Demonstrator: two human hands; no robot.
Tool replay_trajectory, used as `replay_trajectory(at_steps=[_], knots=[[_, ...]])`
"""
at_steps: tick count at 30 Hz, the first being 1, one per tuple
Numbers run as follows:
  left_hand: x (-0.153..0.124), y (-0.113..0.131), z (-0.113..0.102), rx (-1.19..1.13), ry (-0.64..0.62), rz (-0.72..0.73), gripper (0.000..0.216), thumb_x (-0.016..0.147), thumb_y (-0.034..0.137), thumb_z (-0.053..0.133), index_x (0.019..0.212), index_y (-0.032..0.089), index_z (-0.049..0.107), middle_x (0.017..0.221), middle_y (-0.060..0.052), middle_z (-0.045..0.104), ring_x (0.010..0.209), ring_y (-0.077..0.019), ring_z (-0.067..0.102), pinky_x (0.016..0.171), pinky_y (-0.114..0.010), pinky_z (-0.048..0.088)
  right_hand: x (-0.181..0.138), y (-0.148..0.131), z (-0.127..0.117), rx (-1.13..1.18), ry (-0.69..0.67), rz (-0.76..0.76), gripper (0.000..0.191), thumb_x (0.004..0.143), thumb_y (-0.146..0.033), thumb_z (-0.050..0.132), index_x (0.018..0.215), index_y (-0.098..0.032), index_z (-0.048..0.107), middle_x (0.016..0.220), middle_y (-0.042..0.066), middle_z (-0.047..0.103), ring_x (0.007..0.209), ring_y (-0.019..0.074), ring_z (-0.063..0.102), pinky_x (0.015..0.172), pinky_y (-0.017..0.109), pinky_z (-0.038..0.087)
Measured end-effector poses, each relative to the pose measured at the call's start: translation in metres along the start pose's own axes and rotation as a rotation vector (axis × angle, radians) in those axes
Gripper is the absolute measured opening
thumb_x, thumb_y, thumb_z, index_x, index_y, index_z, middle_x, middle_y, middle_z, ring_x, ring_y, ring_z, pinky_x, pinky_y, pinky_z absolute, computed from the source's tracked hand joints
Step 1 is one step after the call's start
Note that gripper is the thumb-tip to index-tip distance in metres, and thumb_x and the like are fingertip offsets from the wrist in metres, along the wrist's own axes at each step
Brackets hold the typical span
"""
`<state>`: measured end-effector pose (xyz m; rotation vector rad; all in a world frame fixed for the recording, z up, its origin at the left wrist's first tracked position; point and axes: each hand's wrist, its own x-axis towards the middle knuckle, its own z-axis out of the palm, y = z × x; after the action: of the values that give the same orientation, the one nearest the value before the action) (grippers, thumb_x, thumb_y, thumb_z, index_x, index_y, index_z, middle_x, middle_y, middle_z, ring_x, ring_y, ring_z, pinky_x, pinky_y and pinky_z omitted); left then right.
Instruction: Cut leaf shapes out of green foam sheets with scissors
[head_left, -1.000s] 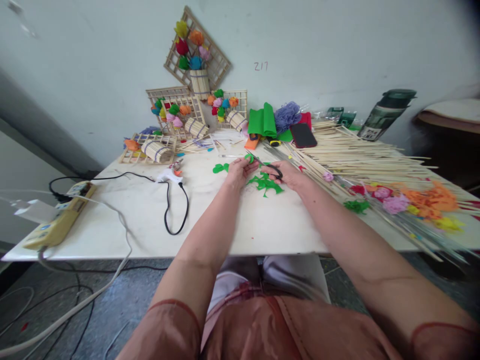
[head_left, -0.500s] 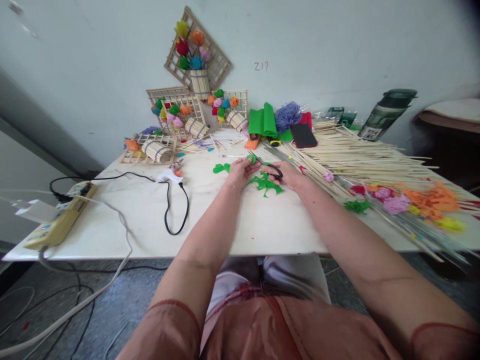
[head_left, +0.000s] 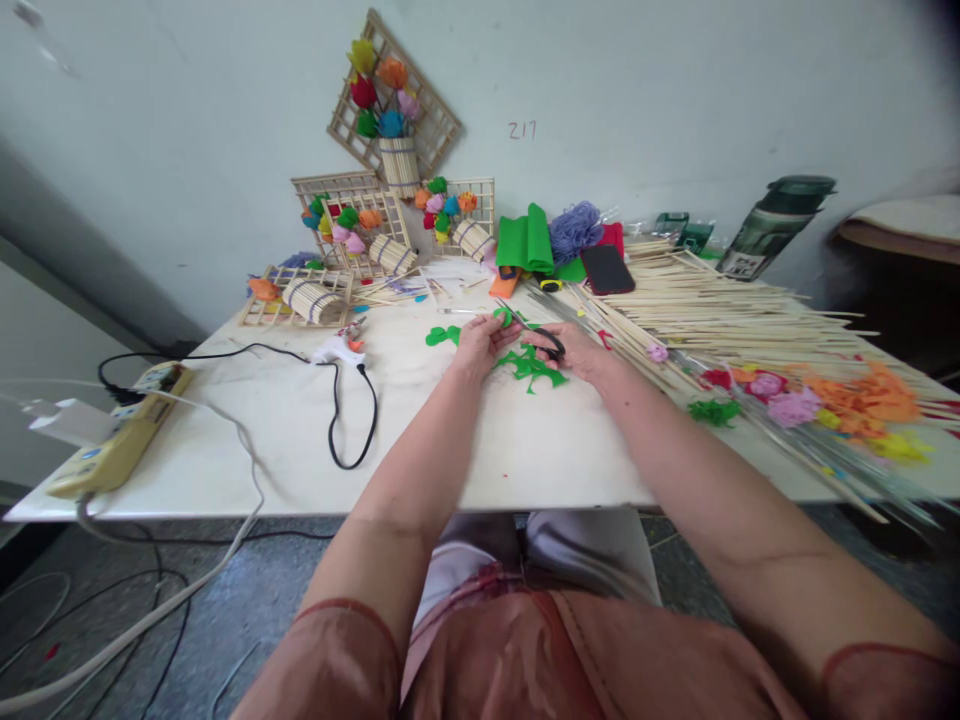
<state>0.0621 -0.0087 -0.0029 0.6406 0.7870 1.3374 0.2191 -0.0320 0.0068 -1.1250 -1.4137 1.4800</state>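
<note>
Between the fingertips of my left hand (head_left: 482, 341) is a small piece of green crepe paper (head_left: 502, 317), pinched and held up over the table. My right hand (head_left: 574, 350) is closed round the black handles of a pair of scissors (head_left: 553, 344). The blades point left and reach the green piece; whether they are apart cannot be made out. Green paper scraps (head_left: 534, 370) lie on the table just below both hands. Left of my left hand are rounded green cut pieces (head_left: 442, 336).
A white glue gun (head_left: 339, 350) with a looping black cord lies to the left, near a yellowish power strip (head_left: 124, 440). Wooden sticks (head_left: 720, 310) and crepe flowers (head_left: 795, 405) cover the right side. Stick lattices with flowers (head_left: 401, 165), a green roll (head_left: 525, 243) and a phone (head_left: 608, 270) are behind.
Almost nothing differs. Both hands, the scissors and the green piece keep nearly the same place, and the view has shifted very slightly.
</note>
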Motion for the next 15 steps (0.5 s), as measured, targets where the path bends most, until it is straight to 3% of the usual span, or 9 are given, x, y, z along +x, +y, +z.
replay_trajectory(at_steps=[7,15], knots=[[-0.0017,0.0008,0.0013,0.013,0.003,-0.004,0.016,0.08,0.009,0.063,0.067,0.013,0.056,0.065,-0.003,0.068,0.07,-0.0149,0.071,0.085,-0.032,0.056,0.0018,0.0019,-0.0002,-0.001,0.007,-0.005,0.025,0.074,-0.03,0.077,0.068,-0.015,0.057,0.048,-0.004,0.049,0.034,0.004,0.037,0.029,0.016,0.025],[0.0,-0.0001,-0.0001,0.006,0.013,-0.013,0.016,0.078,0.009,0.065,0.067,0.013,0.056,0.067,-0.004,0.068,0.074,-0.0166,0.072,0.088,-0.034,0.055,0.0034,0.0025,-0.0004,-0.018,-0.009,-0.025,0.033,0.072,-0.042,0.078,0.067,-0.017,0.058,0.046,-0.005,0.046,0.032,0.0047,0.034,0.028,0.018,0.024]])
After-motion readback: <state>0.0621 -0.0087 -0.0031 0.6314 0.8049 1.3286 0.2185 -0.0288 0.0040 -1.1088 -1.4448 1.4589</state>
